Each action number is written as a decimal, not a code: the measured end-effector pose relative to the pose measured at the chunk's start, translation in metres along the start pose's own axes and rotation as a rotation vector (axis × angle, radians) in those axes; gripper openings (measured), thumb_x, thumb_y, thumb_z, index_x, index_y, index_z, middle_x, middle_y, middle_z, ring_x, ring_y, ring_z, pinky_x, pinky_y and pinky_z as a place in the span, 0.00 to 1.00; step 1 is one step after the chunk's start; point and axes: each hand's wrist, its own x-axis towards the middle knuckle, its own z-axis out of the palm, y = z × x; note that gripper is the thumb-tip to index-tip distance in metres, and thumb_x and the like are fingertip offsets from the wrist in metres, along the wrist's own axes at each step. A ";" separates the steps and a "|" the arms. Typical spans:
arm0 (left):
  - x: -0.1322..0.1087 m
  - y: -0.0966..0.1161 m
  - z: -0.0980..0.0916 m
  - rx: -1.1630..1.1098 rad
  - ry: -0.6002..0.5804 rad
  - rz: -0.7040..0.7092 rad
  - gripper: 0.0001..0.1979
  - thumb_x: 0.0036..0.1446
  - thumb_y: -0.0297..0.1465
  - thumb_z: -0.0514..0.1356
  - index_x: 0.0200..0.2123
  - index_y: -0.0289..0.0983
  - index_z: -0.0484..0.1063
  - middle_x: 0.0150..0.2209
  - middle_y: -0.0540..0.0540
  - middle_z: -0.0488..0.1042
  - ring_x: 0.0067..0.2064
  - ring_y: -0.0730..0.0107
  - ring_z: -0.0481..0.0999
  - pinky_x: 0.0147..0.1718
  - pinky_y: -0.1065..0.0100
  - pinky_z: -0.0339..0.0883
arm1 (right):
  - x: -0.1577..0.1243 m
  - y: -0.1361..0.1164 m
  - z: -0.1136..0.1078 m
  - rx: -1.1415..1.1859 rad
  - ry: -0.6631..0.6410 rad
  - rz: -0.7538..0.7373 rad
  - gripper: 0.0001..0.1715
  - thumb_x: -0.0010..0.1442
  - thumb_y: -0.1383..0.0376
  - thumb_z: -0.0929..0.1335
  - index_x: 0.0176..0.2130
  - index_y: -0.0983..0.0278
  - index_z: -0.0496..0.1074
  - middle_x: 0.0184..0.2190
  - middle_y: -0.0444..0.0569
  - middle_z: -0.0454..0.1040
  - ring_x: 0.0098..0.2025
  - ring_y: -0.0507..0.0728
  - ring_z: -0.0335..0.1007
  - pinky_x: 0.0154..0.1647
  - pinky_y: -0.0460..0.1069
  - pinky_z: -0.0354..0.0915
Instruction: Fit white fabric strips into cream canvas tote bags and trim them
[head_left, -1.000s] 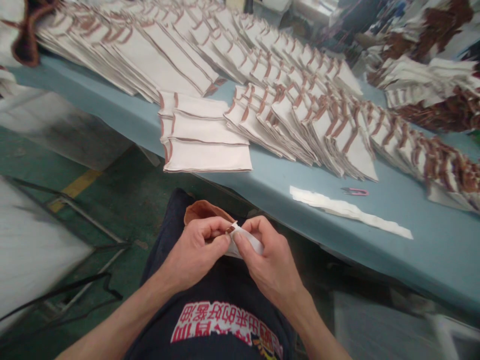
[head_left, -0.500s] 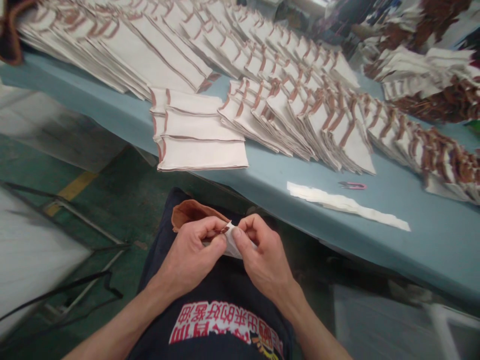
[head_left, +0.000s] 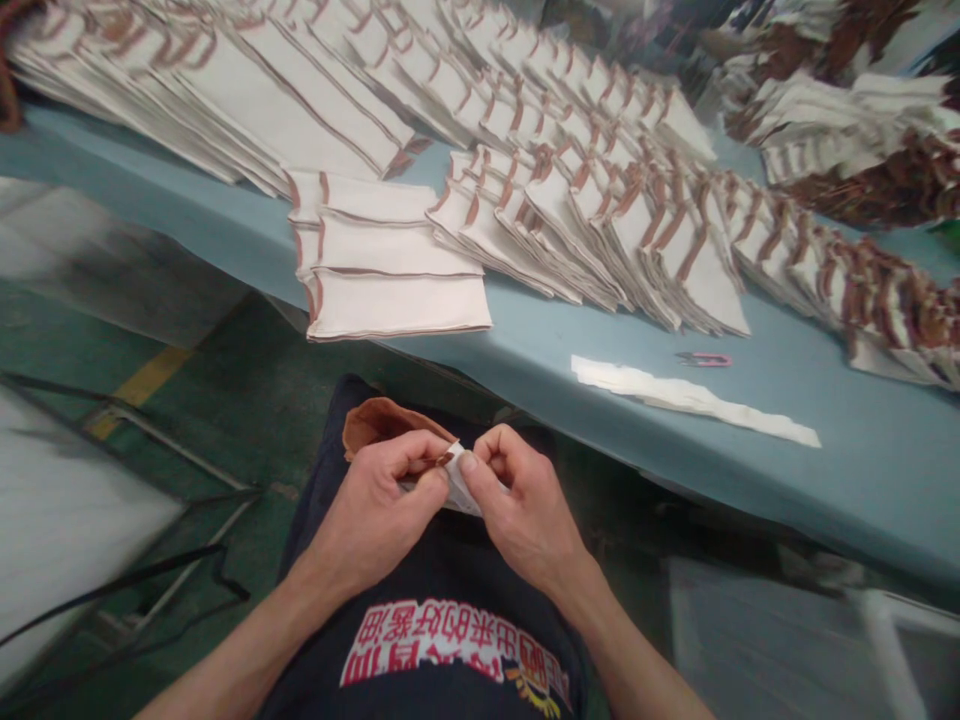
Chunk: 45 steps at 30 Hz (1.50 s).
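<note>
Over my lap I hold a brown-and-white fabric piece (head_left: 381,419), its brown suede-like part flaring out beyond my left fingers. My left hand (head_left: 394,495) is closed, thumb and forefinger pinching a brown edge of the piece. Beside it, almost touching, my right hand (head_left: 521,495) pinches the white part between thumb and bent fingers. A narrow strip of white shows between the two thumbs. The rest of the piece lies behind my hands, hidden.
Past my knees runs a blue-covered table (head_left: 525,350). Rows of white panels with brown edging (head_left: 405,300) lie overlapped on it. Pink-handled thread snips (head_left: 705,359) and white strips (head_left: 690,400) lie nearer its edge. At left stands a metal frame (head_left: 187,500).
The view has shifted slightly, so the table and panels sit a little higher and further left. Both hands keep the same pinch on the piece, almost unmoved.
</note>
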 end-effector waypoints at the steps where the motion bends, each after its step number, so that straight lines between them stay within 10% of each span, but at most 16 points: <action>1: -0.001 -0.001 0.000 0.010 0.001 0.010 0.13 0.54 0.27 0.55 0.31 0.35 0.80 0.23 0.53 0.75 0.25 0.74 0.69 0.26 0.75 0.61 | 0.001 0.001 0.000 0.010 -0.012 0.007 0.16 0.63 0.53 0.65 0.29 0.59 0.63 0.20 0.38 0.64 0.22 0.51 0.58 0.25 0.47 0.51; 16: -0.008 -0.001 0.020 0.406 0.216 0.256 0.11 0.54 0.25 0.54 0.26 0.34 0.76 0.25 0.47 0.77 0.27 0.68 0.74 0.30 0.68 0.63 | 0.008 0.008 0.010 0.139 0.039 0.039 0.14 0.60 0.55 0.62 0.25 0.59 0.59 0.21 0.39 0.62 0.26 0.53 0.58 0.29 0.48 0.53; 26: 0.008 0.004 -0.012 -0.206 -0.007 -0.112 0.10 0.49 0.31 0.59 0.26 0.34 0.79 0.29 0.49 0.79 0.29 0.70 0.73 0.29 0.73 0.67 | 0.002 0.004 0.019 0.283 0.055 -0.025 0.13 0.64 0.54 0.67 0.38 0.61 0.66 0.19 0.35 0.63 0.21 0.50 0.55 0.24 0.46 0.52; 41: 0.014 0.018 -0.041 -0.235 -0.001 -0.118 0.10 0.47 0.30 0.61 0.27 0.34 0.83 0.30 0.49 0.80 0.29 0.73 0.73 0.28 0.76 0.66 | -0.041 -0.005 -0.043 -0.358 -0.271 0.125 0.13 0.70 0.56 0.63 0.47 0.58 0.73 0.21 0.39 0.74 0.24 0.56 0.72 0.25 0.48 0.56; 45: 0.015 0.030 -0.043 -0.171 -0.126 -0.100 0.12 0.46 0.27 0.58 0.28 0.34 0.83 0.26 0.50 0.78 0.27 0.73 0.73 0.26 0.76 0.65 | -0.030 -0.005 -0.070 -0.404 -0.061 0.004 0.13 0.66 0.55 0.69 0.47 0.59 0.74 0.32 0.45 0.81 0.34 0.58 0.79 0.36 0.50 0.67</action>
